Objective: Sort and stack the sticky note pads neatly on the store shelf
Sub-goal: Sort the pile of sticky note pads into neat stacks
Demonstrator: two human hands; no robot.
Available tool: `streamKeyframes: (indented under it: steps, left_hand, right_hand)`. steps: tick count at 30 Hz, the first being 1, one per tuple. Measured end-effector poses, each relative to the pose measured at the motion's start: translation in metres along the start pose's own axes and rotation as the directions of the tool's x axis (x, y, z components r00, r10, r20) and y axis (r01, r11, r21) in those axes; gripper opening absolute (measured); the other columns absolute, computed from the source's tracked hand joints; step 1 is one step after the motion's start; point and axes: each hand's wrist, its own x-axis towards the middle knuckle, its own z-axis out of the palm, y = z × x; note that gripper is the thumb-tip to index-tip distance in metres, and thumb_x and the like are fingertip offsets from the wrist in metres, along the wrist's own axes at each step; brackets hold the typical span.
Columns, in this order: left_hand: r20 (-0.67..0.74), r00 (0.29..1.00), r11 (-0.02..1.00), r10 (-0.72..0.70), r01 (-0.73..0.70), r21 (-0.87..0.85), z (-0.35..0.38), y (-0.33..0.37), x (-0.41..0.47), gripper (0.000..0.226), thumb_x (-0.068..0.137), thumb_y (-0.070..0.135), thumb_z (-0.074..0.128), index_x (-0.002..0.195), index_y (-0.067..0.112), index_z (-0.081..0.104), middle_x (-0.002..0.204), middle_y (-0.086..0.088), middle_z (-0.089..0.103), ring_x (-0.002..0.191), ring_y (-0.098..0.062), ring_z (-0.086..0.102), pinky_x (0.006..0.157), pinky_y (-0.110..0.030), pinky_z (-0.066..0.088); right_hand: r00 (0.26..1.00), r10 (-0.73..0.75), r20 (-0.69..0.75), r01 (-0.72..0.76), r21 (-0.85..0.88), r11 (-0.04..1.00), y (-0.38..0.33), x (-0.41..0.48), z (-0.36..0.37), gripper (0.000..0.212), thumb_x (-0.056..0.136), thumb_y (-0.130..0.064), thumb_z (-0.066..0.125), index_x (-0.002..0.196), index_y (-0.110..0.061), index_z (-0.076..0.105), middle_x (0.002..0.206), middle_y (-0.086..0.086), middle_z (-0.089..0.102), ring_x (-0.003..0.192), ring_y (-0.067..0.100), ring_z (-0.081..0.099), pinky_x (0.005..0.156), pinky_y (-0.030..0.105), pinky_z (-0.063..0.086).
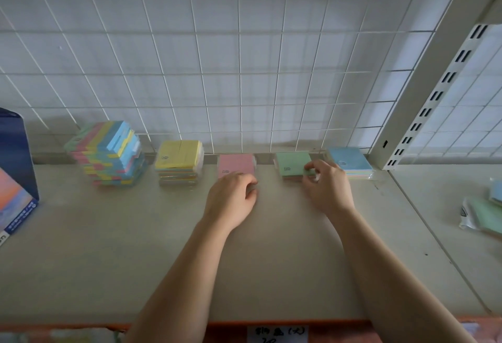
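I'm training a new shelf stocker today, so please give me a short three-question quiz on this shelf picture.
1. True or false: the right hand touches the green pad.
2. Which pad lies nearest the left hand? A yellow, B pink, C blue.
3. Fill in: the tallest stack stands at the ___ end of the row of pads.
Key: 1 true; 2 B, the pink pad; 3 left.
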Motion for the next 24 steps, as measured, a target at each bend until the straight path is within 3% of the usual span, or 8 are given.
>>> streamKeyframes:
  steps: [10, 13, 18, 24]
  left_hand:
    - [0.011, 1.0, 0.999, 0.01, -0.01, 0.036, 0.001, 0.008, -0.006, 0.023, 0.088, 0.027, 0.057, 0.109, 0.024, 0.066, 0.108, 0.008, 0.067, 0.101, -0.016, 0.06, 0.082, -0.031, 0.048]
    - [0.009, 0.998, 0.992, 0.067, -0.068, 0.102, -0.001, 0.017, -0.006, 0.025, 0.09, 0.031, 0.055, 0.111, 0.024, 0.065, 0.112, 0.007, 0.066, 0.103, -0.018, 0.06, 0.079, -0.03, 0.048]
    - [-0.03, 0.98, 0.973, 0.197, -0.192, 0.127, -0.004, 0.043, -0.002, 0.02, 0.092, 0.035, 0.053, 0.094, 0.021, 0.068, 0.095, 0.003, 0.069, 0.089, -0.021, 0.063, 0.069, -0.032, 0.047]
    - [-0.059, 0.95, 0.945, 0.307, -0.297, 0.135, 0.006, 0.089, 0.01, 0.017, 0.09, 0.029, 0.055, 0.079, 0.019, 0.062, 0.078, 0.0, 0.068, 0.074, -0.026, 0.063, 0.059, -0.032, 0.043]
  right_hand:
    - [0.999, -0.034, 0.019, 0.034, 0.003, 0.999, 0.001, 0.001, -0.017, 0.038, 0.08, -0.018, 0.065, 0.118, -0.014, 0.063, 0.111, 0.01, 0.057, 0.095, 0.027, 0.057, 0.075, 0.029, 0.043]
    - [0.999, -0.044, 0.022, 0.043, 0.012, 0.999, 0.001, 0.003, -0.029, 0.03, 0.081, -0.017, 0.063, 0.111, -0.012, 0.065, 0.101, 0.008, 0.061, 0.082, 0.022, 0.053, 0.07, 0.024, 0.037]
    - [0.998, -0.034, 0.06, 0.036, -0.023, 0.999, 0.014, 0.0, -0.053, 0.02, 0.082, -0.02, 0.059, 0.101, -0.016, 0.067, 0.085, 0.004, 0.067, 0.081, 0.024, 0.059, 0.069, 0.029, 0.045]
    - [0.998, 0.047, 0.043, -0.046, -0.031, 0.998, 0.052, -0.01, -0.09, 0.019, 0.081, -0.02, 0.061, 0.099, -0.02, 0.067, 0.08, -0.001, 0.066, 0.078, 0.021, 0.058, 0.067, 0.027, 0.043]
